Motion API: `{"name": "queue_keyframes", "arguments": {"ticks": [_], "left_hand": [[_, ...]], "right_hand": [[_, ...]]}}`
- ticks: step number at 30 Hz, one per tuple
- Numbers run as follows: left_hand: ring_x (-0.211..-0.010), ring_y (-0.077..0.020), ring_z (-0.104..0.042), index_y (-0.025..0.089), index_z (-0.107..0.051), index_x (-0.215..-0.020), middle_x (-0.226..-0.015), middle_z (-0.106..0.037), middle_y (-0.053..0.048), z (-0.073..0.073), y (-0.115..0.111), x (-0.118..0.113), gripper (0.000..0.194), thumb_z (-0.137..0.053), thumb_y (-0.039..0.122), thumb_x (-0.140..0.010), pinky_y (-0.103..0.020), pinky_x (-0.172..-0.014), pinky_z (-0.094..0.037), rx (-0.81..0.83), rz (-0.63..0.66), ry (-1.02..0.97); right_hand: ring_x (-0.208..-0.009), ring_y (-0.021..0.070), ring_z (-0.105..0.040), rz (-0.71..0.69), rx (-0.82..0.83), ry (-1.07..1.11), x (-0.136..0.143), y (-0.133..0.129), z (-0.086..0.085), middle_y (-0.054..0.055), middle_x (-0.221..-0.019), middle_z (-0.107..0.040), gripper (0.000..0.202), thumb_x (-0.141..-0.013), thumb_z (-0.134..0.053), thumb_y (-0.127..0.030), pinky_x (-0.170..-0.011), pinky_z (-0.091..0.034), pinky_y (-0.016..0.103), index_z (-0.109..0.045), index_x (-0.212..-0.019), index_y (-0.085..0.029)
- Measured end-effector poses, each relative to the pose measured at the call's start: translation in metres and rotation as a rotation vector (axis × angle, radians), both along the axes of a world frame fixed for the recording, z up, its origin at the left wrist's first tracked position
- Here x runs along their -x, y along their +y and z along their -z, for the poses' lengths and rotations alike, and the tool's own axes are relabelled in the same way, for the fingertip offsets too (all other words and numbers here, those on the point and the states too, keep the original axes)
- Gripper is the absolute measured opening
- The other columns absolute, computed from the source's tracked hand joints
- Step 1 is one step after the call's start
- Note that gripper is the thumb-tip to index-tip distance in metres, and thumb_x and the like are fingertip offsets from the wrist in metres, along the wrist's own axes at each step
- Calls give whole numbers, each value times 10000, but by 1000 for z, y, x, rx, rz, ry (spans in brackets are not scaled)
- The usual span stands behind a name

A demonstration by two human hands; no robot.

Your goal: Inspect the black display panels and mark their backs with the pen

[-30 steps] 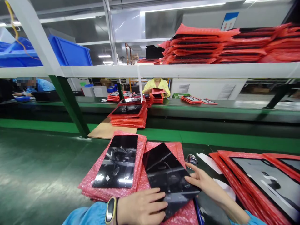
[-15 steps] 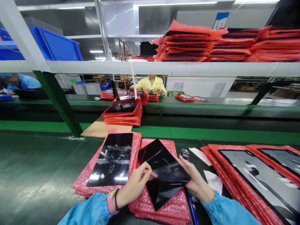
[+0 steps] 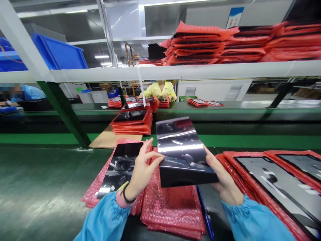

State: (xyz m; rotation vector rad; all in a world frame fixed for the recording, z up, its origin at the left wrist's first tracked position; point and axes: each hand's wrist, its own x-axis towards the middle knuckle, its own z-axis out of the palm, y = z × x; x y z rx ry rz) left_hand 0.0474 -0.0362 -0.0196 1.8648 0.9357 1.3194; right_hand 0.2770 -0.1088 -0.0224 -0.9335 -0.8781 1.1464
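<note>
A glossy dark panel [image 3: 183, 154] is held up, tilted, above a stack of red bubble-wrap sleeves [image 3: 175, 207]. My right hand [image 3: 224, 177] grips its right edge. At the left edge, my left hand [image 3: 144, 167] pinches the panel between thumb and forefinger, the other fingers raised. To the left, a second black panel [image 3: 120, 164] lies flat on another red bubble-wrap stack [image 3: 96, 187], partly hidden by my left hand. A blue pen [image 3: 206, 214] lies just right of the middle stack.
Grey-backed panels [image 3: 273, 180] on red wrap lie at the right. Beyond the green bench [image 3: 50, 174], a red stack [image 3: 131, 127] rests on brown board [image 3: 105, 138]. A shelf beam [image 3: 175, 72] crosses above. A person in yellow [image 3: 160, 89] is opposite.
The panel has been lifted off the middle stack and turned, now catching bright reflections. Both hands rose with it, and my left hand now pinches its left edge.
</note>
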Motion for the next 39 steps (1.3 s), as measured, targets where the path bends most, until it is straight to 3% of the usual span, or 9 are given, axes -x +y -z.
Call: {"name": "queue_keyframes", "arguments": {"ticks": [2,5,7,11,15,20,29,32,39], "left_hand": [[-1304,-305,-476,220,-784,-741,-1199,-684,-104,-14,4,-6,89,-728,288,-758,-442,-1098,-327,110,23,-170],[-874,-221,-658,176,-763,-706,-795,-729,-68,-31,14,-11,120,-796,284,-667,-319,-832,-492,310,134,-455],[-620,-123,-590,160,-730,-703,-660,-663,-8,-40,22,-12,175,-802,311,-650,-226,-628,-466,358,136,-578],[-617,-65,-546,168,-644,-739,-693,-606,42,-48,31,-11,235,-764,367,-702,-166,-612,-425,335,29,-755],[-689,-72,-547,185,-605,-788,-743,-580,53,-45,24,-17,183,-706,339,-785,-179,-694,-429,271,-128,-967],[-706,-80,-520,202,-594,-832,-777,-551,47,-37,8,-29,114,-601,304,-884,-192,-711,-399,46,-379,-1085],[-706,-93,-507,204,-606,-820,-775,-549,42,-33,-3,-27,120,-633,312,-864,-200,-687,-386,63,-439,-1090],[-711,-93,-508,200,-607,-822,-780,-547,39,-33,-4,-27,123,-637,313,-860,-201,-685,-387,59,-449,-1073],[-689,-79,-529,190,-622,-797,-747,-564,43,-32,-5,-25,113,-619,275,-872,-181,-661,-406,42,-453,-1047]], "right_hand": [[-1378,285,-428,-17,-114,-37,4,4,-16,34,-1460,-519,771,-764,-706,-577,-1145,-331,430,-456,-1437,-297],[-1419,259,-363,-98,-244,-80,12,18,-35,11,-1506,-461,754,-783,-689,-585,-1152,-321,399,-448,-1439,-302],[-1396,245,-401,-169,-274,-86,18,29,-44,6,-1478,-499,702,-811,-662,-583,-1147,-326,385,-463,-1426,-310],[-1301,284,-519,-253,-141,7,34,46,-52,57,-1320,-638,687,-894,-344,-724,-1066,-410,470,-533,-1371,-267],[-1277,317,-534,-206,-129,104,55,43,-34,81,-1300,-644,729,-825,-381,-786,-1010,-449,507,-537,-1342,-296],[-1243,305,-563,-321,-218,89,83,27,0,98,-1381,-573,1097,-668,-830,-428,-1008,-459,484,-144,-1522,-380],[-1271,238,-549,-359,-159,96,100,7,12,63,-1319,-623,1263,-757,-797,-316,-1096,-368,458,232,-1484,-394],[-1281,241,-539,-354,-142,110,100,5,14,75,-1340,-608,1200,-756,-797,-310,-1105,-361,453,129,-1517,-374],[-1315,243,-505,-392,-110,71,96,1,9,70,-1407,-552,692,-780,-771,-310,-1113,-370,412,-443,-1389,-319]]}}
